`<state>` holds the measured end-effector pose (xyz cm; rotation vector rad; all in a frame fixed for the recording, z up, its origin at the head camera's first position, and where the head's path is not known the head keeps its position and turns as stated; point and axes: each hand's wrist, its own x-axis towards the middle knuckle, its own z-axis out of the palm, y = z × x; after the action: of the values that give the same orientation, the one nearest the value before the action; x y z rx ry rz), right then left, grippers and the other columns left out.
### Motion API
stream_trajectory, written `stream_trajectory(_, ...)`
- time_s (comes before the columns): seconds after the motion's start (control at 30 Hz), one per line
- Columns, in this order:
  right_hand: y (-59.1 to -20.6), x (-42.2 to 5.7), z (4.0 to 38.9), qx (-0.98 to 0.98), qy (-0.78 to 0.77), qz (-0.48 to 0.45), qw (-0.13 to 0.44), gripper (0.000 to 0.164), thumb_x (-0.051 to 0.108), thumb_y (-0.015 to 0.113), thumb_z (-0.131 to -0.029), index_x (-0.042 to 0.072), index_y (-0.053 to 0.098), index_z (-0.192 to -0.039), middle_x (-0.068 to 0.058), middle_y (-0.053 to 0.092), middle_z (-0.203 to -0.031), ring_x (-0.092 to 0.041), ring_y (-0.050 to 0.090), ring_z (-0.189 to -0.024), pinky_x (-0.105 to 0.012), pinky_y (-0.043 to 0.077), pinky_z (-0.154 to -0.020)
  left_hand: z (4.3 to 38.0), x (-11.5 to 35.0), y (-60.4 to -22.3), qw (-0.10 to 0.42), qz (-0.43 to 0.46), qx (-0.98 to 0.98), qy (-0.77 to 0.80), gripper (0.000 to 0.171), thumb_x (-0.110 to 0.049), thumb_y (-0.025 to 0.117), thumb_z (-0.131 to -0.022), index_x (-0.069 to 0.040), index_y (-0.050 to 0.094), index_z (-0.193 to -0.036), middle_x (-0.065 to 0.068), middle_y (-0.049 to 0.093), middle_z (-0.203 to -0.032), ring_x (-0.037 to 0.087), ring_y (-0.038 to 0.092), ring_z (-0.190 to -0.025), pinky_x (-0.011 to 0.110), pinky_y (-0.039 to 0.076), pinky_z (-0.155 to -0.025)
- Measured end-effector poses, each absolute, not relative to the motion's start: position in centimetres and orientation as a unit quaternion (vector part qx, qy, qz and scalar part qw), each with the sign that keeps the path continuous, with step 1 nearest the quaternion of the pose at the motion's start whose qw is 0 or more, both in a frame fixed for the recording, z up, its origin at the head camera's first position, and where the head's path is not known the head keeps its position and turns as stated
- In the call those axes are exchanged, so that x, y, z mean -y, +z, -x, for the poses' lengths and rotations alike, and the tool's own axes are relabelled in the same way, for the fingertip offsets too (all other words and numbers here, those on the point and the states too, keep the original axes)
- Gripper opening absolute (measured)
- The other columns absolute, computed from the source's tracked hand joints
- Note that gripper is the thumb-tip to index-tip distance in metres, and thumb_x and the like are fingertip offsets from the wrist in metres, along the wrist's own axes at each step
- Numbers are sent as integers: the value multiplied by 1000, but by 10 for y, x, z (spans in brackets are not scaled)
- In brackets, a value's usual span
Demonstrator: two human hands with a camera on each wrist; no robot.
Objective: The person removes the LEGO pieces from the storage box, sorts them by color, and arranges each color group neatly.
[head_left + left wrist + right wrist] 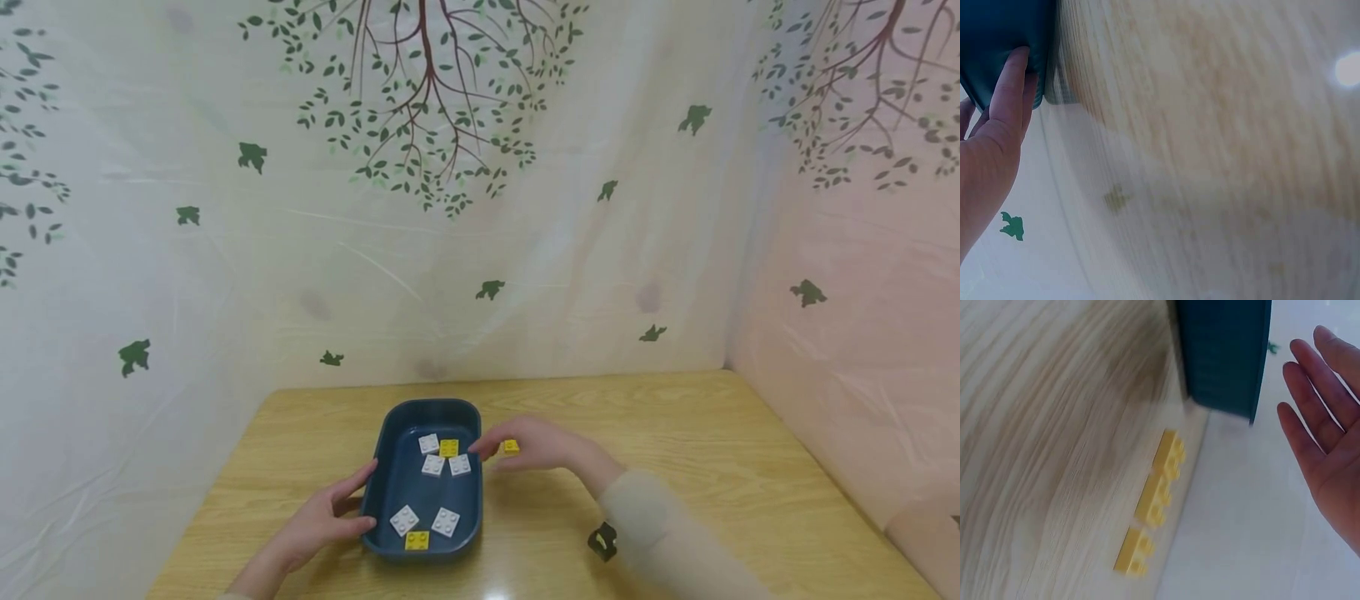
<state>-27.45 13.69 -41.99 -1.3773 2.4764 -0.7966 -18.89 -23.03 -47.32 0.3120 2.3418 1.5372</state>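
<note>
On the wooden table a dark blue rectangular tray (422,492) holds several white toy building bricks (446,522) and two yellow bricks (417,541). My left hand (322,521) touches the tray's left side, its thumb and fingers spread along the wall; the left wrist view shows fingers (1007,94) lying nearly straight against it. By the right rim hovers my right hand (528,443), holding nothing, its fingers extended in the right wrist view. Three yellow bricks (1154,500) stand in a row on the table beside the tray; the right hand hides most of them in the head view.
A small black object (602,542) is by the right sleeve. Wood-grain table surface (675,433) extends to the right of the tray. Pale curtains (480,250) printed with branches and green birds hang behind and at the sides.
</note>
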Motion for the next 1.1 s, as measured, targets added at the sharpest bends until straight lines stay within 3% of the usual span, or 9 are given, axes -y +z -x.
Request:
stream_trajectory(0.33, -426, -98, 264, -795, -257, 540, 99, 43, 15, 77, -88, 18, 66, -130, 11, 68, -117, -2, 56, -109, -23, 44, -98, 189, 230, -472, 159, -107, -825, 531, 82, -22, 75, -89, -13, 29, -157, 26, 25, -158, 49, 45, -130, 59, 39, -105)
stream_trajectory(0.67, -439, -68, 261, -751, -218, 612, 116, 45, 15, 74, -90, 16, 63, -134, 8, 64, -129, -1, 50, -123, -21, 35, -107, 187, 231, -473, 160, -111, -827, 527, 81, -23, 74, -90, -14, 29, -157, 25, 26, -158, 49, 44, -131, 59, 38, -105)
stream_trajectory(1.1, -445, -43, 263, -738, -177, 633, 151, 49, 14, 75, -89, 22, 62, -136, 15, 60, -132, 5, 47, -122, -15, 34, -104, 187, 234, -473, 169, -137, -809, 546, 79, -19, 70, -93, -10, 25, -158, 28, 22, -158, 50, 43, -131, 59, 38, -105)
